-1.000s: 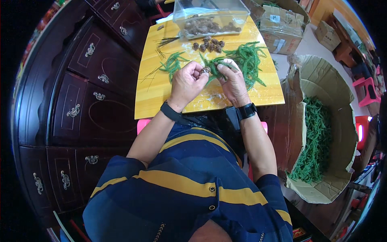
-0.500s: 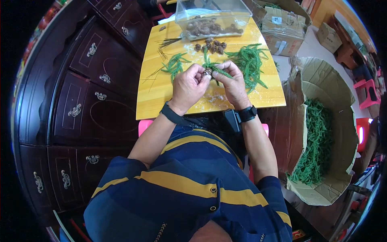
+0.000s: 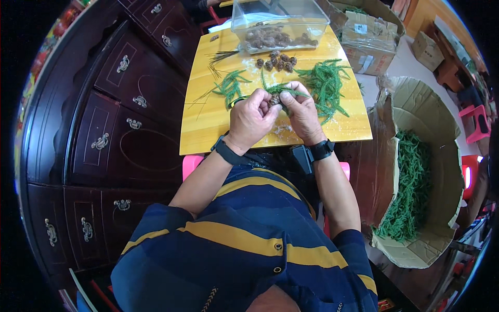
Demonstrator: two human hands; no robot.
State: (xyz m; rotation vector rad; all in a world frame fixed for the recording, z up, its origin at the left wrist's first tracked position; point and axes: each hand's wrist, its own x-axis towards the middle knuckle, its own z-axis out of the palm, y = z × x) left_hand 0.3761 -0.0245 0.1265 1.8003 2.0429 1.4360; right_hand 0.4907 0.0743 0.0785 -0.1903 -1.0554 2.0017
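Note:
Above the near part of the yellow table (image 3: 208,138), my left hand (image 3: 249,120) and my right hand (image 3: 302,115) meet around a small brown pine cone (image 3: 274,99). Green artificial pine sprigs (image 3: 278,88) fan out behind the cone and past the fingers on both sides. Thumb and fingertips of the left hand pinch the cone from one side. The right thumb presses against it from the other, with sprigs running between those fingers. Where cone and sprigs join is hidden by my fingers.
Loose sprigs lie in a small pile (image 3: 228,87) on the left and a larger pile (image 3: 326,86) on the right. Behind are several pine cones (image 3: 279,63), thin dark wires (image 3: 223,54) and a clear plastic bin (image 3: 280,23). A cardboard box (image 3: 429,109) of greenery stands at the right.
The pine cone has turned so more of it shows between my fingers. The sprigs now spread sideways, and the right thumb has come onto the cone. The whole view has shifted slightly.

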